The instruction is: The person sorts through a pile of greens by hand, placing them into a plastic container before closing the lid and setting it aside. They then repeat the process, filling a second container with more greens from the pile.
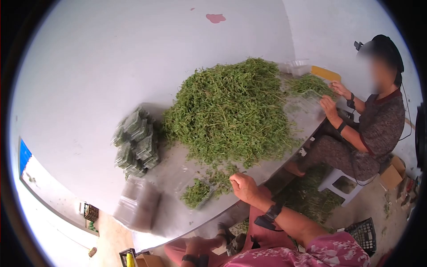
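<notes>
My right hand (pixel 244 188) is closed in a pinch above the table's near edge. Loose green sprigs (pixel 221 181) lie just beyond its fingertips; whether any are held is hidden. Left of that hand, an open clear plastic box (pixel 205 201) holds a small heap of leafy greens (pixel 194 194). Low in the view, my left hand (pixel 194 244) is over my lap, dim and blurred, so its fingers cannot be made out. A large mound of leafy green stems (pixel 235 111) covers the middle of the table (pixel 171 216).
Filled clear boxes (pixel 137 142) are stacked at the left, behind a stack of empty clear boxes (pixel 138 204). At the right sits a co-worker (pixel 378 115), both hands at a clear box (pixel 312 100). Fallen greens, a white stool (pixel 340 184) and a black crate (pixel 362 236) are on the floor.
</notes>
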A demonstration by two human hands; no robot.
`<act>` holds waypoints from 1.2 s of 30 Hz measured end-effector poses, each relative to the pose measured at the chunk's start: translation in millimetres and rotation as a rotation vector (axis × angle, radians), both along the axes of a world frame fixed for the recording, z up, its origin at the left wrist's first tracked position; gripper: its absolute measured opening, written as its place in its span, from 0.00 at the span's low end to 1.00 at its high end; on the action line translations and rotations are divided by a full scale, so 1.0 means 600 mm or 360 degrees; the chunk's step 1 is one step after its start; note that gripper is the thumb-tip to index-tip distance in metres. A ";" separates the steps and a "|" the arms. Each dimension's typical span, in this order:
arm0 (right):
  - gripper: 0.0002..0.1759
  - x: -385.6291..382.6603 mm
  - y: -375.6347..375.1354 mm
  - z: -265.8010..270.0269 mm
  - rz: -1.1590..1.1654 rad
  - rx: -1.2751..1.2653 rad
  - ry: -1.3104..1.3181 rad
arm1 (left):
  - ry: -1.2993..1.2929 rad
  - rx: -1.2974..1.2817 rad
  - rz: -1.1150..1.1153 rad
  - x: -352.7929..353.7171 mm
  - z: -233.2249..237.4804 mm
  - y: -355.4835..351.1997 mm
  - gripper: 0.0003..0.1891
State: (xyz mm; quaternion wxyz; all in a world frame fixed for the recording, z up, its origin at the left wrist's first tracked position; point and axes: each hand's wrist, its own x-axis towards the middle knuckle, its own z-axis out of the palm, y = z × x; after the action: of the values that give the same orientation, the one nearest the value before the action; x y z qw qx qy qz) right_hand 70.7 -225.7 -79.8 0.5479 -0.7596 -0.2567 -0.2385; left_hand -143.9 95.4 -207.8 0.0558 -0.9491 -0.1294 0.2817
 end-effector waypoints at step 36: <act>0.04 0.000 -0.005 0.014 0.0041 -0.0051 -0.0084 | 0.0247 -0.0676 0.0002 -0.022 0.450 -0.094 0.29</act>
State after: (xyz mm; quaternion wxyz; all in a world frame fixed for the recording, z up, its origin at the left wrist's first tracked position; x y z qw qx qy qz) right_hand 70.4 -228.8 -71.7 0.5318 -0.7584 -0.2845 -0.2472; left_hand -157.1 39.0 62.3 -0.1358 -0.9149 -0.0631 0.3748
